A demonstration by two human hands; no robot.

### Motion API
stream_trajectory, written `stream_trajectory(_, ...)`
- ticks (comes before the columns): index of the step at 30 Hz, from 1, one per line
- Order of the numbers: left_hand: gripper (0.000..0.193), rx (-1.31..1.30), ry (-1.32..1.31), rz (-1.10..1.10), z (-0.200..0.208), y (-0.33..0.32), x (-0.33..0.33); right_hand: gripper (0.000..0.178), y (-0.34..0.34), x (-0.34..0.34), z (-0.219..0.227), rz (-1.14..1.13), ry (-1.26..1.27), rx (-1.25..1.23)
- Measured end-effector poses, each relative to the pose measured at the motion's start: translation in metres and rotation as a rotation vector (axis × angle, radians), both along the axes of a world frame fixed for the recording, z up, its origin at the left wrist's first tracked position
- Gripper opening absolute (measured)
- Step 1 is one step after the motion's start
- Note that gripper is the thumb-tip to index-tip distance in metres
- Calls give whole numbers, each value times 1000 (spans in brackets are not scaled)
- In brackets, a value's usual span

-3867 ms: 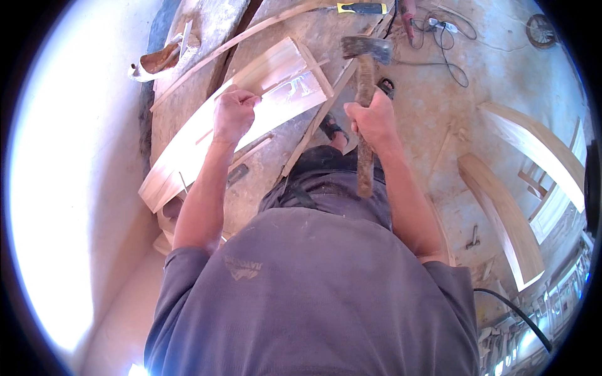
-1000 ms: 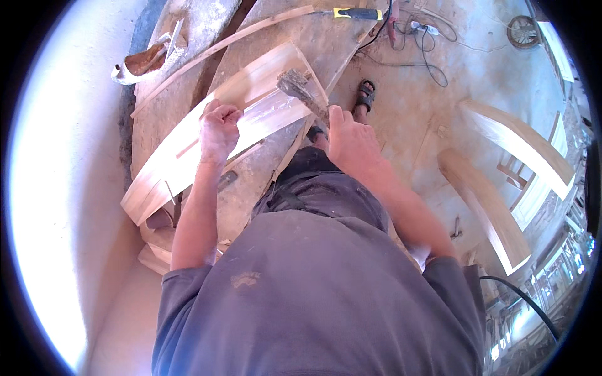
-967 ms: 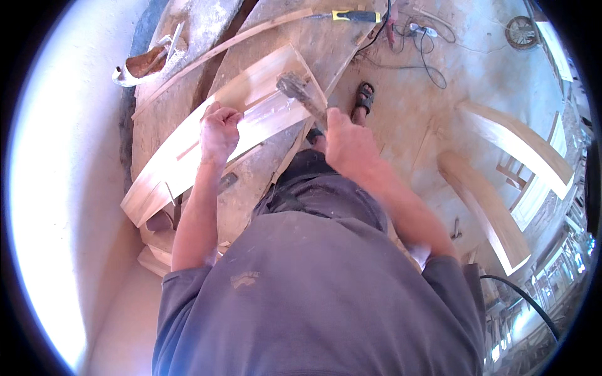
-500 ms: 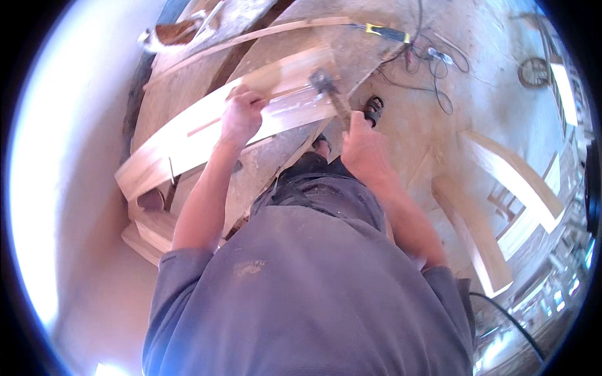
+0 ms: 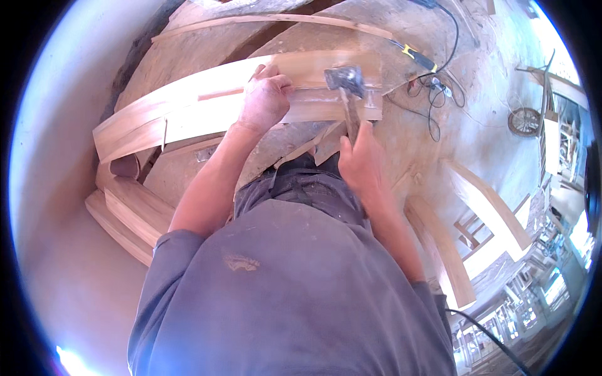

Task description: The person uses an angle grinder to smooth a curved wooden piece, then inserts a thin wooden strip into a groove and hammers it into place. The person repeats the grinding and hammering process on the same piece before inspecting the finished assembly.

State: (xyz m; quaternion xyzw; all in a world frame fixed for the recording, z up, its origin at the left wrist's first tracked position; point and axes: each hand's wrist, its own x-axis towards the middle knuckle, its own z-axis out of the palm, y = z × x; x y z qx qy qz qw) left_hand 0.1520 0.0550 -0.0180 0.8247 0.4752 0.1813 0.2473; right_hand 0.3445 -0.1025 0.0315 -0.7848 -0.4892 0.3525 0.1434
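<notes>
A long, pale curved wooden board [image 5: 175, 122] with a narrow groove along its face lies across the workbench. My left hand [image 5: 264, 100] rests on the middle of the board, fingers curled over the groove; whatever they pinch is hidden. In my right hand [image 5: 362, 156] is a hammer [image 5: 345, 80], gripped by its wooden handle. The metal head is over the right part of the board, beside a whitish, shiny streak along the groove. Whether the head touches the wood, I cannot tell.
A thin wooden strip [image 5: 276, 19] and a yellow-and-black-handled tool [image 5: 419, 57] lie beyond the board. Cables [image 5: 434, 106] tangle on the right. Curved wooden pieces [image 5: 486, 197] stand at right; more timber [image 5: 135, 210] is stacked at lower left, beside the pale wall.
The view has shifted, and the board now lies more level in it. My left hand is further right along the board. The hammer is still in my right hand, its handle more upright.
</notes>
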Motion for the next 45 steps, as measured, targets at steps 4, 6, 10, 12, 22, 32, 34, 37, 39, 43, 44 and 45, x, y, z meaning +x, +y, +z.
stream_trajectory(4,4,47,25,48,6,6,-36,36,-6,-20,-5,-92,32,88)
stream_trajectory(6,3,63,12,57,3,1,-42,44,6,-20,-23,-3,-59,20)
stream_trajectory(10,2,53,-20,87,5,4,-52,33,5,-26,-3,-20,11,51)
stream_trajectory(12,2,55,9,137,6,6,-65,33,0,-34,8,-52,73,187)
stream_trajectory(22,5,-8,21,213,7,5,-97,31,11,-47,12,63,27,50)
stream_trajectory(32,7,-76,63,352,7,11,-113,34,15,-47,-27,166,-76,56)
stream_trajectory(34,8,-76,76,396,5,7,-126,37,9,-48,-31,123,-36,126)
stream_trajectory(37,8,-65,69,326,4,11,-144,41,-6,-45,-36,62,33,195)
stream_trajectory(39,9,-99,26,337,1,11,-148,45,-17,-48,-44,36,26,106)
stream_trajectory(43,6,-68,-49,338,-5,11,-159,43,-17,-60,-21,10,57,135)
stream_trajectory(44,5,-50,-60,331,-6,10,-161,42,-15,-71,-9,-7,61,161)
stream_trajectory(45,4,-16,-85,314,-7,10,-163,42,-13,-82,-2,-24,65,187)
